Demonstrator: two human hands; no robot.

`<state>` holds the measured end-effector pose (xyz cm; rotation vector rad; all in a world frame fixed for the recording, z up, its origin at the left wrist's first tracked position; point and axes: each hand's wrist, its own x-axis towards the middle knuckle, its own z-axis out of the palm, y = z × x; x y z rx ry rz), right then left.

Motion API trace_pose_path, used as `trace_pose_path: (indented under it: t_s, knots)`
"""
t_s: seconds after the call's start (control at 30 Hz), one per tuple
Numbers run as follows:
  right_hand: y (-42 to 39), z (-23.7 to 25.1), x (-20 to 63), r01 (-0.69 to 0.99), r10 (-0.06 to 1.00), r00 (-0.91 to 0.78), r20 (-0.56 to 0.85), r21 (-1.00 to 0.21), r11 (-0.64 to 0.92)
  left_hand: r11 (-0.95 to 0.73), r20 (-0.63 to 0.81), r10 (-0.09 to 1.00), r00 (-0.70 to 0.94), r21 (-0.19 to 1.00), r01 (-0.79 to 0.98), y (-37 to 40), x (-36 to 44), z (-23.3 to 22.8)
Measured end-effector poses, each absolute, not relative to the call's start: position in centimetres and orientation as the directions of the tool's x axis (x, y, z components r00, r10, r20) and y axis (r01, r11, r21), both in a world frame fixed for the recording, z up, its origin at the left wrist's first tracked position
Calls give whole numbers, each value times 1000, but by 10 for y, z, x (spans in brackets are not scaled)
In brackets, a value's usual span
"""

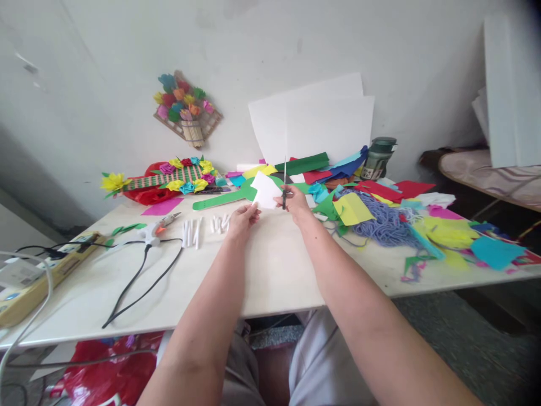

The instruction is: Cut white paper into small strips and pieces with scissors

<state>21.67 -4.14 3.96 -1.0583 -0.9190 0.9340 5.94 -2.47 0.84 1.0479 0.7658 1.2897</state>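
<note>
White wall w/ a woven flower plaque (188,110) hung on it was seen behind a pale tabletop (274,270). White paper (265,189) was held just above the tabletop's far middle, pinched at its lower left edge by the left hand (243,220), grip clamped on the sheet. Scissors (284,183) were held upright by the right hand (296,204), grip clamped on the handles, blades pointed up and pressed together, right beside the paper's right edge; whether the blades touched the paper couldn't be told. A green paper cutout (220,200) lay behind the paper. Small white paper rolls (205,226) were lined up left of the left hand, and a glue gun (154,230) w/ black cord (135,282) lay further left. A power strip (46,265) sat at the left edge. A flower-covered strip (169,179) rested at the back left. Coloured paper scraps (380,192) & lavender yarn (382,225) were heaped on the right side, w/ a dark green jar (378,158) near the wall. White sheets (313,127) leaned against the wall. A bed (490,172) was at far right.
</note>
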Motion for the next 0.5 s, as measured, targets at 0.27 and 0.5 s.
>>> trace_pose_path:
  t_s: [0.27,0.5]
  knots:
    - [-41,36,212,-188,949,295,111,-967,171,33,20,995,96,852,-523,-21,61,6]
    - [-44,39,209,-196,956,269,114,-966,171,27,13,998,63,805,-592,-20,61,6]
